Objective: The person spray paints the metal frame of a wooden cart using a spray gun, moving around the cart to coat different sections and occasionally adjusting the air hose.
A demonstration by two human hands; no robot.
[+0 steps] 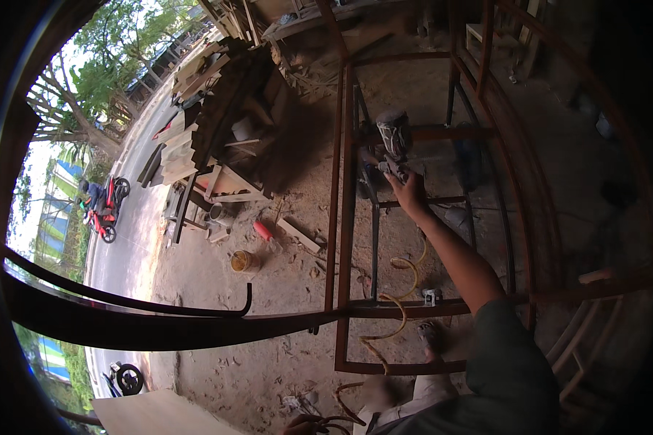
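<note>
My right hand (411, 194) reaches forward, its fingers wrapped round a spray gun (395, 141) with a paint-smeared cup on top. The gun is over a crossbar of a dark brown frame (345, 217). A yellow coiled air hose (390, 297) drops below the gun and loops back toward my body. At the bottom edge, my left hand (302, 425) is closed on a loop of that hose; the picture's edge cuts part of it off. Inside the frame stands a black-legged stand (375, 246), partly hidden behind my right arm and the gun.
A dark beam (174, 330) crosses at left. On the dusty ground lie an open yellowish can (243, 261), a red bottle (263, 230) and a board (299, 235). Stacked planks (185, 156) stand farther off. A red motorcycle (110, 206) with a rider is on the road.
</note>
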